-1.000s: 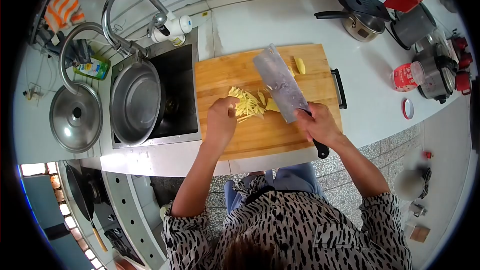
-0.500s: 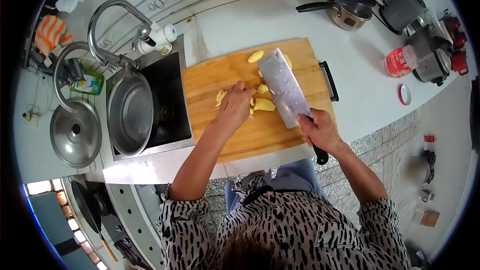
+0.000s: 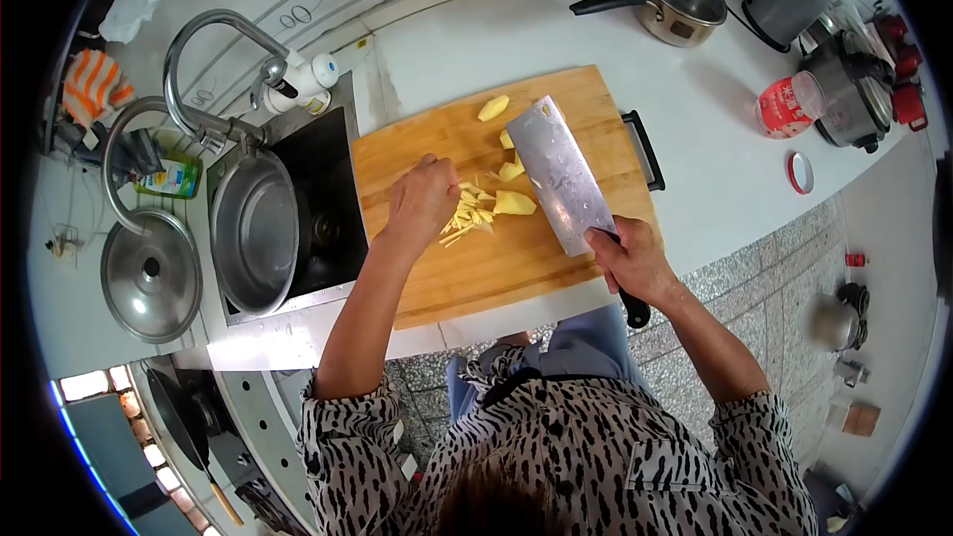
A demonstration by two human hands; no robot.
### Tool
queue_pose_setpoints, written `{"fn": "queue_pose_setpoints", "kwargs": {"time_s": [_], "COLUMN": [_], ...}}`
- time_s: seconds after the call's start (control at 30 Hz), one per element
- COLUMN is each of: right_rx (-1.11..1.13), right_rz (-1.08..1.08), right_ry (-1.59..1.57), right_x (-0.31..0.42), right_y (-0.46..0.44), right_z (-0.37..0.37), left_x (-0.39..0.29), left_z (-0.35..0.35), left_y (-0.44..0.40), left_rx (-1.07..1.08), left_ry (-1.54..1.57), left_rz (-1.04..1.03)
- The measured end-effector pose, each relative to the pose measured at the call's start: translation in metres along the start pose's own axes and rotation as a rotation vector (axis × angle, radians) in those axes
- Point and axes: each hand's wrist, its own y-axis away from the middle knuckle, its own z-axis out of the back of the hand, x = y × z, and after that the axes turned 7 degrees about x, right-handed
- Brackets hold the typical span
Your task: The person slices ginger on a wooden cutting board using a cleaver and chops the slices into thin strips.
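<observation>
My right hand (image 3: 635, 260) is wrapped round the black handle of a wide cleaver (image 3: 564, 179), whose blade is over the right part of the wooden cutting board (image 3: 536, 278). Over the board's left side is my left hand (image 3: 425, 201), its fingers curled together; whatever they may hold is hidden. Thin yellow strips (image 3: 469, 218) lie in a loose pile just right of that hand. Touching the pile's right side is a larger yellow piece (image 3: 514, 203). Other pieces rest beside the blade, and one yellow piece (image 3: 493, 107) lies near the board's back edge.
Left of the board is a sink (image 3: 333, 169) holding a metal basin (image 3: 255, 233), with a faucet (image 3: 213, 25) above. A pot (image 3: 683, 20), a red-labelled jar (image 3: 789, 106), its lid (image 3: 800, 173) and a cooker (image 3: 844, 94) stand at the right.
My left hand moved right over the strips, then back left, now closed beside them. The cleaver stays in my right hand. The camera view has shifted, and the board appears further left.
</observation>
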Motion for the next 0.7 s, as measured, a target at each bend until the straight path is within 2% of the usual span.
{"fn": "queue_pose_setpoints", "kwargs": {"time_s": [0.07,0.2,0.37,0.5,0.7], "right_rx": [0.001,0.017,0.018,0.019,0.022], "right_rz": [0.001,0.003,0.008,-0.008,-0.01], "right_ry": [0.004,-0.002,-0.007,-0.022,-0.021], "right_x": [0.0,0.003,0.0,-0.001,-0.003], "right_y": [-0.001,-0.002,-0.003,-0.002,-0.002], "right_z": [-0.002,-0.004,-0.006,-0.006,-0.006], "left_x": [-0.002,0.0,-0.01,-0.014,-0.017], "left_z": [-0.001,-0.015,-0.022,-0.029,-0.027], "left_y": [0.002,0.001,-0.004,-0.008,-0.011], "left_rx": [0.021,-0.007,0.009,-0.012,0.104], "left_ry": [-0.027,-0.01,-0.029,-0.034,-0.244], "left_rz": [0.062,0.05,-0.065,-0.078,-0.15]}}
